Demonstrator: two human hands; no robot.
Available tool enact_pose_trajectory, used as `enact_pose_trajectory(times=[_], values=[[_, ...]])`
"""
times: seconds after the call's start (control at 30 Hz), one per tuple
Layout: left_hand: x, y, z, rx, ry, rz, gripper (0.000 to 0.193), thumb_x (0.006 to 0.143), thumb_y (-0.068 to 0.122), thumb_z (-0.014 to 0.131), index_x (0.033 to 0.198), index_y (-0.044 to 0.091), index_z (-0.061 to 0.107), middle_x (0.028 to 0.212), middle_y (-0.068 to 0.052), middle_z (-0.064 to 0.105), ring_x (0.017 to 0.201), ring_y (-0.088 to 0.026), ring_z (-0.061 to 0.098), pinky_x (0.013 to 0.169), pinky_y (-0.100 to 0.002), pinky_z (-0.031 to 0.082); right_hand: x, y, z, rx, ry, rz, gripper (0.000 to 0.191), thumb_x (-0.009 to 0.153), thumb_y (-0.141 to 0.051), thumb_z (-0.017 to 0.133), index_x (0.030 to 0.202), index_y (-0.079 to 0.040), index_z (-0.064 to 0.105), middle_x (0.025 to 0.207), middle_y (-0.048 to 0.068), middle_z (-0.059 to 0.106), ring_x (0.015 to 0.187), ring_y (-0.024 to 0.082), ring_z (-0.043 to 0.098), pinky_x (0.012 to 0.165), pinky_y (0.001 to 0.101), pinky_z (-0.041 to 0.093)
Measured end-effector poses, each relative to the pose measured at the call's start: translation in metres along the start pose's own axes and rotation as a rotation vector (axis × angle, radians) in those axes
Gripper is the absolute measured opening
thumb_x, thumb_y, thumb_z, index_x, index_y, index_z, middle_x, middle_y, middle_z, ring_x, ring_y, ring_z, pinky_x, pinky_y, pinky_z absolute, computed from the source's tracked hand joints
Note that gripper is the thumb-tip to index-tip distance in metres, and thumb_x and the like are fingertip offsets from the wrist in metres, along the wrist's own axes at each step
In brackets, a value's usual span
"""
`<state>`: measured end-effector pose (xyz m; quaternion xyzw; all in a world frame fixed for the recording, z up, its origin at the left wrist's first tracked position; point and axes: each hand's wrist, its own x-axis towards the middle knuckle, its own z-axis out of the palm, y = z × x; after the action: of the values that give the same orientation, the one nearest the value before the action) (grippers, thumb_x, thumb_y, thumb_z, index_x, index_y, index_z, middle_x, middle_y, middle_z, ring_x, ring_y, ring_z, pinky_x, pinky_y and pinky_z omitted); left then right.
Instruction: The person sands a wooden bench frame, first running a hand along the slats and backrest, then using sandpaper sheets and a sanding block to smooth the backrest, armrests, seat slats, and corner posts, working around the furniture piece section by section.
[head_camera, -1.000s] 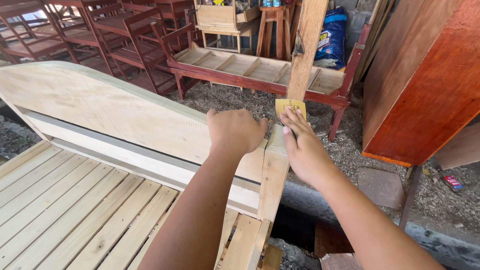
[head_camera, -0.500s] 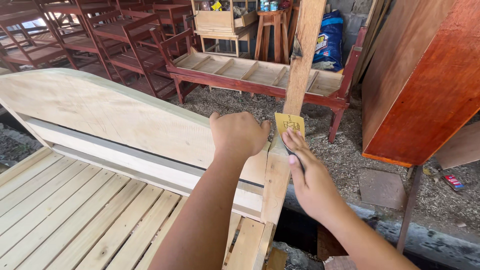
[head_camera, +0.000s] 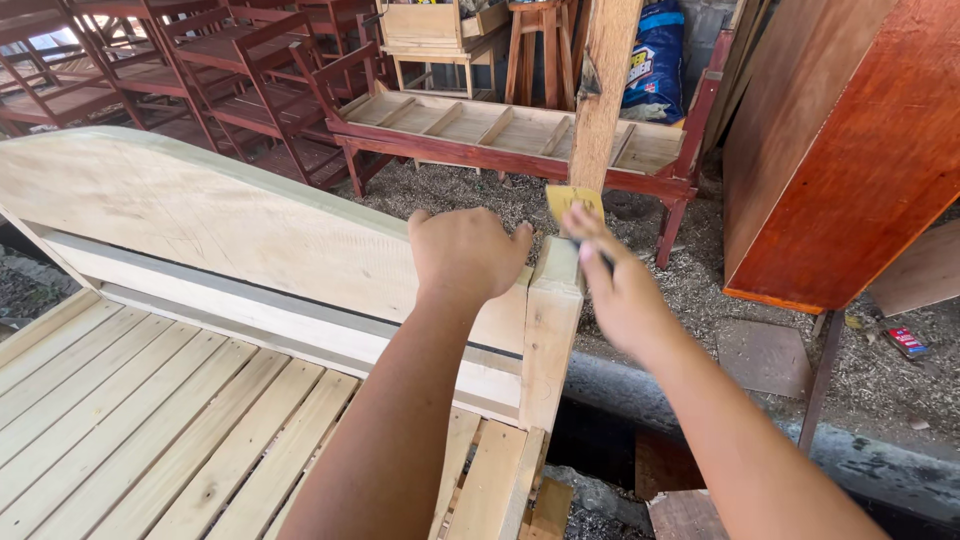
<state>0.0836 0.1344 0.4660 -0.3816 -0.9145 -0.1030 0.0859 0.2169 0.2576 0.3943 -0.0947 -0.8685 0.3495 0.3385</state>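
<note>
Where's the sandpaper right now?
In the head view, right of centre: the yellow sandpaper is at the right hand's fingertips, just above the bed post, with the left hand beside it.

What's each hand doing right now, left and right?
Left hand: closed over the top edge of the pale wooden headboard, next to the corner post.
Right hand: holding a yellow sandpaper piece by the post's top; blurred.
</note>
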Motion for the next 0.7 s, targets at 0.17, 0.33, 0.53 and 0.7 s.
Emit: enact_pose_trajectory(times=[0.17,0.33,0.53,0.7], values=[[-0.001,0.0,0.001,-0.002,0.033,0.002,0.059,0.096,0.055,0.045,0.089,0.008,0.079,0.094,-0.017,0.076,0.091,-0.032,0.072,0.099,-0.049,0.039,-0.015,-0.008,0.005,-0.096,0.034,0.018,0.047,0.107,-0.022,0.035,0.152,-0.012,0.045,0.166,0.01,0.032,0.153,0.029,0.024,0.122,0.0429,0.017],[-0.001,0.0,-0.001,-0.012,0.045,-0.001,0.057,0.095,0.054,0.046,0.088,0.008,0.08,0.093,-0.018,0.076,0.091,-0.032,0.072,0.099,-0.049,0.04,-0.011,-0.001,0.006,-0.074,0.061,-0.081,0.047,0.109,-0.022,0.034,0.153,-0.01,0.047,0.165,0.01,0.037,0.155,0.028,0.029,0.125,0.0413,0.022],[-0.003,0.0,-0.001,0.0,0.039,0.003,0.058,0.096,0.053,0.045,0.085,0.007,0.079,0.09,-0.017,0.076,0.087,-0.032,0.073,0.099,-0.049,0.039,-0.014,0.001,0.007,-0.07,0.018,0.008,0.047,0.108,-0.024,0.034,0.151,-0.012,0.048,0.165,0.008,0.037,0.155,0.026,0.028,0.125,0.041,0.021],[-0.003,-0.001,-0.002,-0.014,0.036,-0.004,0.057,0.097,0.051,0.044,0.085,0.007,0.079,0.09,-0.016,0.077,0.087,-0.032,0.073,0.099,-0.048,0.041,-0.018,-0.005,0.013,-0.076,0.05,-0.038,0.047,0.109,-0.026,0.033,0.152,-0.013,0.047,0.166,0.008,0.035,0.156,0.025,0.026,0.126,0.0416,0.02]])
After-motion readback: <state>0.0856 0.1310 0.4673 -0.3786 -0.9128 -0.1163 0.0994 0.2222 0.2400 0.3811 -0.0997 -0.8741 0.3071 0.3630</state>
